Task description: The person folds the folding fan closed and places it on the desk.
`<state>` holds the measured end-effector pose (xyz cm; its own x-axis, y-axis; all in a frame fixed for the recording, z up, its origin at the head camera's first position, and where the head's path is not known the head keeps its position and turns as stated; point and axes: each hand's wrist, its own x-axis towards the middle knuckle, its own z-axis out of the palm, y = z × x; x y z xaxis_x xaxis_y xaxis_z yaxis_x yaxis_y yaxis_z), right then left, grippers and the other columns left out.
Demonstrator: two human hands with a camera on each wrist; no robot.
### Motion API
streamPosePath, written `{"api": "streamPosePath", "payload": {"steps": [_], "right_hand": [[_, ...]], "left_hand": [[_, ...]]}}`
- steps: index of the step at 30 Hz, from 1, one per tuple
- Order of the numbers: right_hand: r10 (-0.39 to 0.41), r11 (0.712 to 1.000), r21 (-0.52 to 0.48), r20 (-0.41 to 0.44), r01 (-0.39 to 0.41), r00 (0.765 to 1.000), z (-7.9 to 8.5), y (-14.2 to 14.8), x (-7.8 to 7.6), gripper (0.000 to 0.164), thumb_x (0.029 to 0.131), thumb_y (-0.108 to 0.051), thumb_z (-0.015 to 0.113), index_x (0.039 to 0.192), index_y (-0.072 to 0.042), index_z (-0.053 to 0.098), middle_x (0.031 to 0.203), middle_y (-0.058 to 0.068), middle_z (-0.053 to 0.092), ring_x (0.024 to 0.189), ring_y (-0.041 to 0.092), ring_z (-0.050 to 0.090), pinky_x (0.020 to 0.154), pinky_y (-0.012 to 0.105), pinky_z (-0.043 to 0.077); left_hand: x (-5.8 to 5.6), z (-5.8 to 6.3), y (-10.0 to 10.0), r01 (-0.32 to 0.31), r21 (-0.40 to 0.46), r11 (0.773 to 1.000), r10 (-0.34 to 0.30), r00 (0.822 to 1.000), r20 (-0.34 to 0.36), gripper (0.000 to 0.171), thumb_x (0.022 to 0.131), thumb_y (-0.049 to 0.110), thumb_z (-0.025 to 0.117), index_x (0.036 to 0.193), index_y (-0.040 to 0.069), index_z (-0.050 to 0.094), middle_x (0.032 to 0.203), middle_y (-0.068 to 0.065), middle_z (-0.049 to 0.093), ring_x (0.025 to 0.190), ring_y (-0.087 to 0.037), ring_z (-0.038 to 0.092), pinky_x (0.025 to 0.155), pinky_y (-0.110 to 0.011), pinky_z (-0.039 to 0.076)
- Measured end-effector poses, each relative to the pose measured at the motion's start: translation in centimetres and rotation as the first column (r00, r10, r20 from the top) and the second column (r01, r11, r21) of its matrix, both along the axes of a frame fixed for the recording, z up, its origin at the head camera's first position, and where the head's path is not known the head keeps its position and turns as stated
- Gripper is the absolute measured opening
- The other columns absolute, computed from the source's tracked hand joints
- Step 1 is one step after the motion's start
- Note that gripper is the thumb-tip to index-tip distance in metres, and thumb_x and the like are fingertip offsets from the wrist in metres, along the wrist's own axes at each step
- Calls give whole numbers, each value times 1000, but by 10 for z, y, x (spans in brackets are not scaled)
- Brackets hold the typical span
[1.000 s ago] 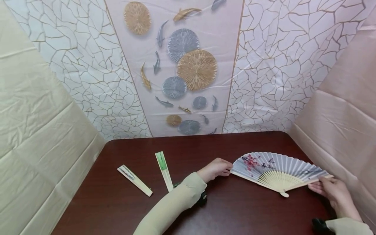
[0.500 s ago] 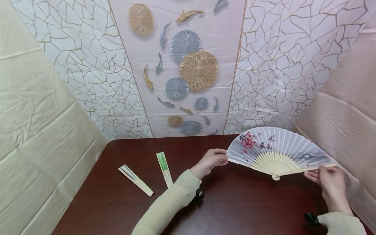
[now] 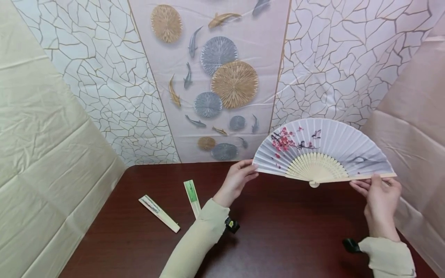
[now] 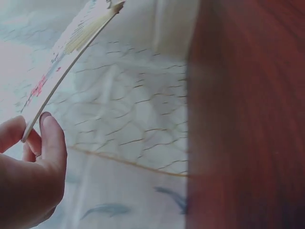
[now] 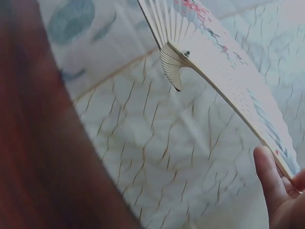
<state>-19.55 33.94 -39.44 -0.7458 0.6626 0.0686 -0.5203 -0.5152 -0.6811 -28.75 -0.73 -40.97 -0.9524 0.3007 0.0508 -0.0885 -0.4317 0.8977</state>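
A spread folding fan (image 3: 326, 143), grey-white with red blossoms and small birds, is held up above the table's back right part. My left hand (image 3: 237, 179) pinches its left end; in the left wrist view the thumb and fingers (image 4: 53, 143) close on the outer rib. At the opposite end my right hand (image 3: 380, 199) grips the right guard stick, and the right wrist view shows the thumb (image 5: 268, 174) against it. The pale ribs meet at a rivet (image 5: 186, 53) low in the middle. Both wrists carry black devices below light sleeves.
Two folded fans lie on the dark red table (image 3: 278, 239) at left: one with a grey print (image 3: 160, 213), one green (image 3: 192, 197), its lower end hidden behind the left sleeve (image 3: 199, 239). Patterned cloth (image 3: 229, 85) hangs behind, and beige cloth walls (image 3: 52, 154) stand at the sides.
Both hands have raised the fan from low over the table and brought it somewhat left. Its face now tips more toward the head camera. The two folded fans stay put.
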Motion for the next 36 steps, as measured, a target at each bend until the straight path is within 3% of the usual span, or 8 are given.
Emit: {"api": "streamPosePath", "payload": {"steps": [6,12,19,27,31,36], "right_hand": [[-25,999,-23,-144,21,989,19,-29,-6,14,99,6,52,105,1,40,72,19,55,46,31,65,42,40,57],[-10,997,-81,-250,-11,968,42,-58,-10,19,99,6,55,110,0,41,88,20,54,49,33,66,45,42,58],[20,995,-80,-336,-50,942,60,-95,-12,23,99,2,58,114,0,40,91,22,56,51,33,65,48,41,59],[53,997,-27,-404,-69,913,75,-130,-9,30,99,-5,61,119,0,40,94,24,58,54,30,66,50,37,60],[71,997,-1,-414,-79,907,76,-143,-7,31,99,-8,62,119,-1,39,93,24,58,56,30,66,52,36,60],[82,997,21,-430,-80,899,73,-153,-3,34,99,-11,62,121,-1,39,94,24,58,58,29,66,53,36,60]], "left_hand": [[2,26,-24,-25,89,996,30,998,-54,12,96,-3,63,104,4,68,95,-5,68,83,-14,70,81,-30,59],[8,46,-48,-40,223,974,67,991,-115,22,99,-6,56,95,12,69,94,-4,68,81,-12,69,80,-28,59],[20,54,-75,-75,346,935,149,969,-195,25,103,-3,49,98,11,70,102,-4,69,91,-13,68,80,-27,58],[36,64,-98,-165,453,876,290,931,-222,16,105,5,51,98,9,65,100,-5,71,88,-15,71,76,-27,59],[43,66,-107,-178,478,860,325,914,-243,11,105,9,53,101,9,64,102,-7,71,90,-17,72,76,-27,60],[53,68,-113,-170,504,847,336,906,-259,9,104,4,53,104,7,61,105,-9,71,94,-18,72,78,-28,60]]}}
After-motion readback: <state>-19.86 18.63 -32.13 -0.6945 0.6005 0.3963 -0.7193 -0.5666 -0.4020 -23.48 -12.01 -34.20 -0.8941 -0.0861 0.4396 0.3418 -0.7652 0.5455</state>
